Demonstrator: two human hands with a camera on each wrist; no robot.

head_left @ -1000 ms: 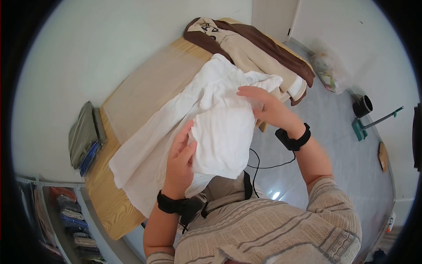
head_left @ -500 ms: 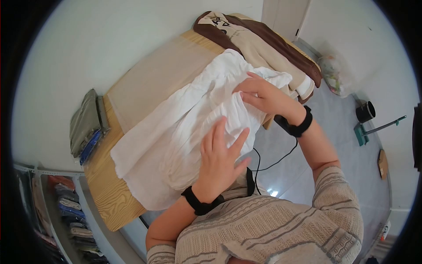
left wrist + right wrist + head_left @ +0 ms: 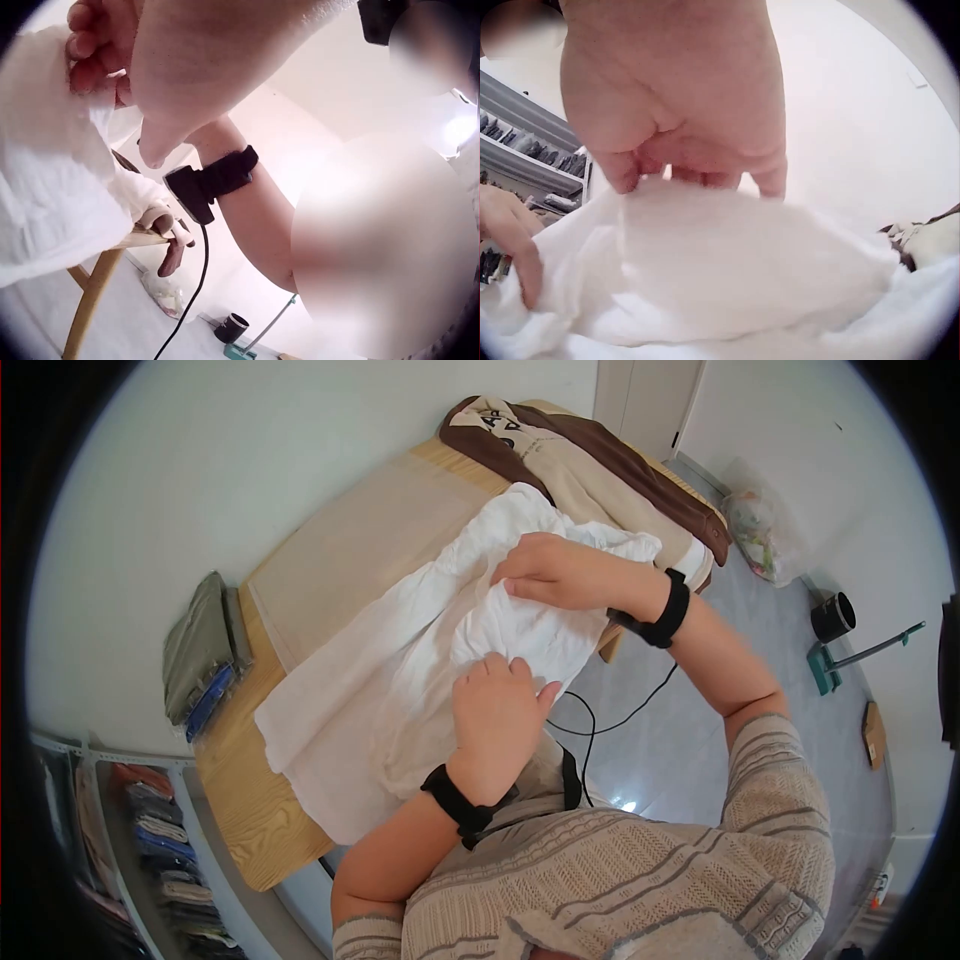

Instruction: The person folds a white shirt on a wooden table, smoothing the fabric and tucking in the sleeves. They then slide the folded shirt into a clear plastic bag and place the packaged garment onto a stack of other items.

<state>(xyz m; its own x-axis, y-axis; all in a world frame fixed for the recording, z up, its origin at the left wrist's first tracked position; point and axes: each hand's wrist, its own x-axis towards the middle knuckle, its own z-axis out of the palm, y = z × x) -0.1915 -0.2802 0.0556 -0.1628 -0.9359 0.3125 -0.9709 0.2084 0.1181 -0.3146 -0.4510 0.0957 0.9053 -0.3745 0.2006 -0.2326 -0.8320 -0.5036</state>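
Note:
A large white cloth garment (image 3: 400,650) lies spread over the wooden table, its right part bunched under both hands. The right hand (image 3: 560,572) pinches the cloth's upper part between thumb and fingers; in the right wrist view this hand (image 3: 679,97) holds up an edge of the white cloth (image 3: 705,255). Lower and to the left, the left hand (image 3: 495,725) rests with bent fingertips on the near edge of the bunched part, thumb apart. The left wrist view shows curled fingers of the left hand (image 3: 180,67) at the white cloth (image 3: 45,165); whether they grip it is unclear.
A brown and beige garment (image 3: 590,470) lies at the table's far end. Packaged clothes (image 3: 205,650) are at the left table edge (image 3: 250,820). Shelves (image 3: 165,840) stand lower left. A black cable (image 3: 590,735) hangs at the right; a bin (image 3: 832,617) stands on the floor.
The folded white part held between both hands has been lowered onto the rest of the cloth. The left hand moved right and its spread fingers bent down; the right hand moved left, gripping cloth.

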